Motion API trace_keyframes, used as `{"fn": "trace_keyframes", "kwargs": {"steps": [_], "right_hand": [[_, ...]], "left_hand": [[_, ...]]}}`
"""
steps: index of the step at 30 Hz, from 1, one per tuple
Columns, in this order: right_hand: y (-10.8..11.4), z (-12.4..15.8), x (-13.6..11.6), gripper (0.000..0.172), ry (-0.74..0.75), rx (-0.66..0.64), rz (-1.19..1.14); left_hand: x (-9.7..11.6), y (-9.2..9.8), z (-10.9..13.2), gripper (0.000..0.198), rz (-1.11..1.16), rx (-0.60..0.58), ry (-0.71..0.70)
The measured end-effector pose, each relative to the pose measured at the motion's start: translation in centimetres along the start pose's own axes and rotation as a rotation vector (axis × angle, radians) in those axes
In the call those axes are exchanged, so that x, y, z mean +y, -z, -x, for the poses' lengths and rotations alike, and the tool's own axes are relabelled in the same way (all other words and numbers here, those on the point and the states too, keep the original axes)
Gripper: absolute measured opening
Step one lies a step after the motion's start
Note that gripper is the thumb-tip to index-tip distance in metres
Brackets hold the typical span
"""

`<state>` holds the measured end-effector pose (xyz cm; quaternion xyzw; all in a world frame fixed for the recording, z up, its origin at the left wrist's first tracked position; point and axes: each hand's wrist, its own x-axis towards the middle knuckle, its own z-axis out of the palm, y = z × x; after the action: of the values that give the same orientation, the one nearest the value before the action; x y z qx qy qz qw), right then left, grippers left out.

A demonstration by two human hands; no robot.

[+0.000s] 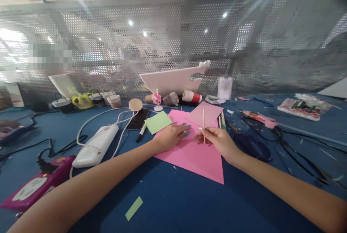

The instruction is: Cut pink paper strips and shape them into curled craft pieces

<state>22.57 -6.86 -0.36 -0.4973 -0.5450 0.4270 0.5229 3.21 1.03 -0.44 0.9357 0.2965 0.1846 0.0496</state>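
While my left hand (pixel 172 136) presses flat to steady the pink paper (pixel 195 158), my right hand (pixel 221 141) pinches a wooden skewer (pixel 203 121).

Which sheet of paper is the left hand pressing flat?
The large bright pink sheet, under the left hand. The green sheet and the paler pink sheet lie farther back.

Pink paper sheet (pixel 193 151), green note (pixel 158 121), blue table (pixel 173 204), white power bank (pixel 95 145), perforated grey screen (pixel 173 45)
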Motion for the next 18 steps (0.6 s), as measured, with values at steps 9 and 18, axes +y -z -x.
{"fn": "trace_keyframes", "kwargs": {"steps": [9,18], "right_hand": [[0.0,0.3,-0.4,0.042,0.037,-0.053,0.112],[-0.2,0.2,0.0,0.042,0.086,-0.077,0.132]], "left_hand": [[0.2,0.0,0.0,0.038,0.035,-0.01,0.014],[-2.7,2.0,-0.4,0.04,-0.023,0.023,0.248]]}}
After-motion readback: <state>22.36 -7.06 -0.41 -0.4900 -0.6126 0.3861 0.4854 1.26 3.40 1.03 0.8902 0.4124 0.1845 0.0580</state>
